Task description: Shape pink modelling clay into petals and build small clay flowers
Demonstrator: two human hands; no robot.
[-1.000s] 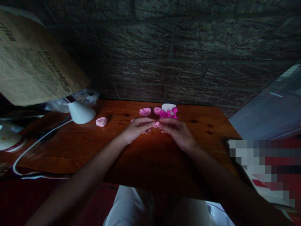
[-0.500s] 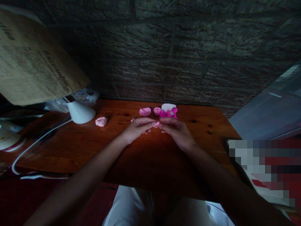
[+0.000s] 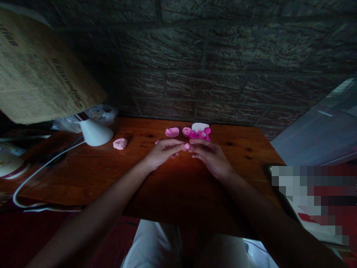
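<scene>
Near the frame's centre, our left hand [image 3: 160, 154] pinches a small pink piece [image 3: 187, 146] between thumb and finger; our right hand [image 3: 212, 156] is curled close beside it, though we cannot tell whether it grips. The piece looks soft, so we'd best press lightly and evenly, with both wrists steady over the wooden table [image 3: 178, 186].

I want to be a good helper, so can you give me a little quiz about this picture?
1. True or false: the lamp's white base stands on the wooden table.
2. Which is nearer that base: A, the pale pink lump, or B, the white slab?
3. Fill in the colour: the fingers of the left hand pinch a small ____ blob, with the right hand close by.
Key: 1 true; 2 A; 3 pink.
</scene>
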